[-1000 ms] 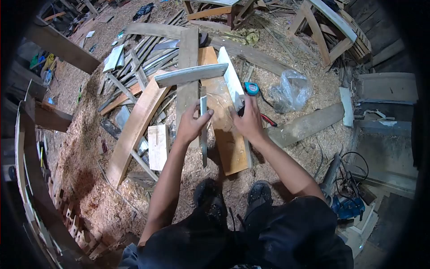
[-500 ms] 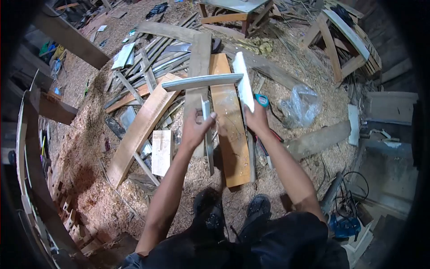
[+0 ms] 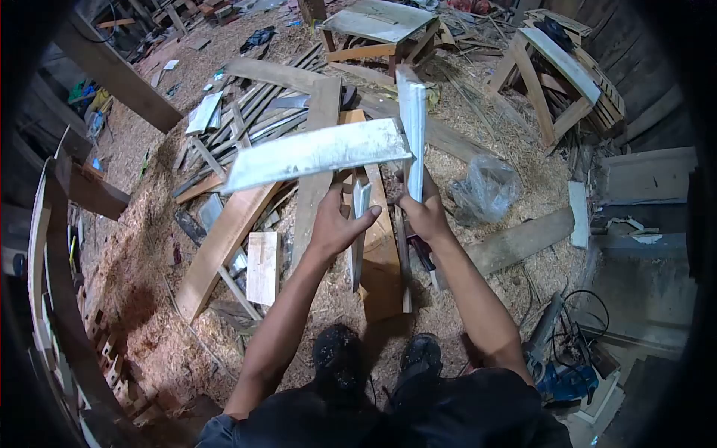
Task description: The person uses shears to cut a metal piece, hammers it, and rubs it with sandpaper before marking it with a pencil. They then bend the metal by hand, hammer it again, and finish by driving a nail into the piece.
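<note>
My left hand [image 3: 340, 222] is closed round a short, narrow board [image 3: 360, 201] that hangs down between my hands. My right hand [image 3: 424, 213] grips the lower end of an upright white board [image 3: 413, 127]. A wide whitish board [image 3: 317, 151] extends leftward from that upright board, meeting it at its right end; how they are joined is not clear. Beneath my hands lies an orange-brown plank [image 3: 382, 280], with a grey plank [image 3: 321, 127] beside it on the left.
A clear plastic bag [image 3: 487, 188] lies right of my hands. Scrap strips and a light plank [image 3: 224, 250] lie left. Behind stand a low wooden table [image 3: 377, 21] and a wooden frame [image 3: 560, 67]. A blue power tool [image 3: 564, 381] sits lower right.
The wide board has turned so its broad face shows, and its left end has swung lower and further left. The upright board has tilted, and the teal tape measure is no longer visible.
</note>
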Motion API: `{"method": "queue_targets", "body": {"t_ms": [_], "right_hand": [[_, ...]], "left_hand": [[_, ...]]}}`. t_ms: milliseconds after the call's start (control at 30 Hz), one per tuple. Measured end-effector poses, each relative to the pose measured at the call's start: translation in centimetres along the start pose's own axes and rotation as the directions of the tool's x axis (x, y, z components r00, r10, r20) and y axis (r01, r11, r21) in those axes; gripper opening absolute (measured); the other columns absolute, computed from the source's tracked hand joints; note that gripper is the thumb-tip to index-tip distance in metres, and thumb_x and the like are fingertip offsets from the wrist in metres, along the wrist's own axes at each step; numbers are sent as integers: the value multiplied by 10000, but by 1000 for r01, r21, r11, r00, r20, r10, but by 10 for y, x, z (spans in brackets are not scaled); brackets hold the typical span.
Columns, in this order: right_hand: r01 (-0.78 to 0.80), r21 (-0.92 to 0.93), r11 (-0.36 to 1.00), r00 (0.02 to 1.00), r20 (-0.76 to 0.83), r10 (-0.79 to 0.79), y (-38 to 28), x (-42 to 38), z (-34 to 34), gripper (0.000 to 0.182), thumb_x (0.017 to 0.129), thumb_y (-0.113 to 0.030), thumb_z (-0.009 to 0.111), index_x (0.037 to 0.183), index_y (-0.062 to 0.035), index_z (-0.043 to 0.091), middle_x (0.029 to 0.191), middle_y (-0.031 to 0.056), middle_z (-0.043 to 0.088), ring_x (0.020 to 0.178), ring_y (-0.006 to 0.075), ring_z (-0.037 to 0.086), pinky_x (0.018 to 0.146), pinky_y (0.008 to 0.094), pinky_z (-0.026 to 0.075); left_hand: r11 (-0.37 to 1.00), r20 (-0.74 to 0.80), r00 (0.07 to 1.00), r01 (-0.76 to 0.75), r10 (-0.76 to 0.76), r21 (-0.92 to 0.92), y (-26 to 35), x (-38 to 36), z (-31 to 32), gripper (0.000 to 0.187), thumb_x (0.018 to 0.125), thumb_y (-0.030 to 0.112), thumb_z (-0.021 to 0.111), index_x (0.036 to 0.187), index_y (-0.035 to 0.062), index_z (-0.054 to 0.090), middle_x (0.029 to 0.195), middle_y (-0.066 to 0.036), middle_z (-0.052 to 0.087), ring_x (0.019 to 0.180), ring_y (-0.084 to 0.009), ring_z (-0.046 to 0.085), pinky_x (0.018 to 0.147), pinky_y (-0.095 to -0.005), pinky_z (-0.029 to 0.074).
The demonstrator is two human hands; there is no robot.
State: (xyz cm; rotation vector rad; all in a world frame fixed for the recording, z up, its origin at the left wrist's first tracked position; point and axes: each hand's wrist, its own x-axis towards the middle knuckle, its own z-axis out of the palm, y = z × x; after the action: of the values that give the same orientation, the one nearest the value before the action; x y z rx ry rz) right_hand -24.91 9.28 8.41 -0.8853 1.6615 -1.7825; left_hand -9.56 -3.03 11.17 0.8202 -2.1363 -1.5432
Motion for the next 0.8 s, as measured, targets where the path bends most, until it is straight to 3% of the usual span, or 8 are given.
{"method": "queue_targets", "body": {"t_ms": [100,233,267,333,400,500,667,800], "right_hand": [[26,-24,999,999,-33,-27,-2,-11,-3,743,784,52,525,1503,10,342,1325,130,547,1188,205,536,1026,342,427],[17,-31,999,995,-97,-20,-6,-16,-2,757,769,30,538,1504,-19,364,1206,117,560,1131,209,538,1001,353,435],[106,-38,994,987,-119,-110,-7,-17,-3,723,770,5,545,1479,-30,405,1109,95,554,1072,201,535,968,353,440],[104,-50,993,988,-112,-109,-23,-17,-5,660,778,-3,541,1431,-18,445,1102,86,556,1066,190,534,950,347,445],[18,44,999,994,-107,-13,-29,-16,-5,541,790,-21,541,1330,-5,511,1094,70,562,1062,173,534,923,336,451],[51,-14,999,994,-100,-52,-27,-18,-6,482,797,-30,545,1278,-5,538,1105,66,560,1060,167,535,922,334,448],[81,-36,996,990,-113,-85,-2,-21,-11,406,796,-39,546,1200,3,565,1051,60,575,1007,170,551,909,344,445],[93,-12,996,991,-98,-94,10,-21,-12,370,792,-44,543,1157,0,577,1031,60,592,985,175,561,905,355,445]], "left_hand": [[997,75,994,-76,75,14,5,10,0,751,762,362,781,1314,-58,492,1169,-192,599,1064,-248,579,938,-387,471],[979,-21,979,-202,203,40,10,17,8,713,754,335,738,1307,-48,501,1184,-190,611,1089,-265,588,970,-390,456],[966,-53,965,-255,257,37,9,20,9,687,751,318,727,1295,-42,510,1180,-184,614,1096,-267,590,976,-389,456],[972,-73,970,-233,233,7,27,21,5,751,718,314,764,1314,-48,487,1058,-163,633,781,-174,532,681,-342,436],[981,-79,983,-174,168,-84,25,25,9,758,700,302,778,1311,-42,491,1015,-142,645,714,-169,546,616,-325,466],[948,-95,949,-307,300,-80,9,34,17,726,702,304,780,1280,-45,514,1025,-131,646,775,-191,552,662,-319,473],[982,-58,980,-190,190,5,6,24,13,694,704,310,786,1239,-51,531,1050,-140,636,833,-175,557,704,-321,490],[984,-67,985,-166,161,-72,-15,25,18,686,697,300,792,1221,-60,533,1105,-158,609,903,-179,557,764,-331,497]]}}
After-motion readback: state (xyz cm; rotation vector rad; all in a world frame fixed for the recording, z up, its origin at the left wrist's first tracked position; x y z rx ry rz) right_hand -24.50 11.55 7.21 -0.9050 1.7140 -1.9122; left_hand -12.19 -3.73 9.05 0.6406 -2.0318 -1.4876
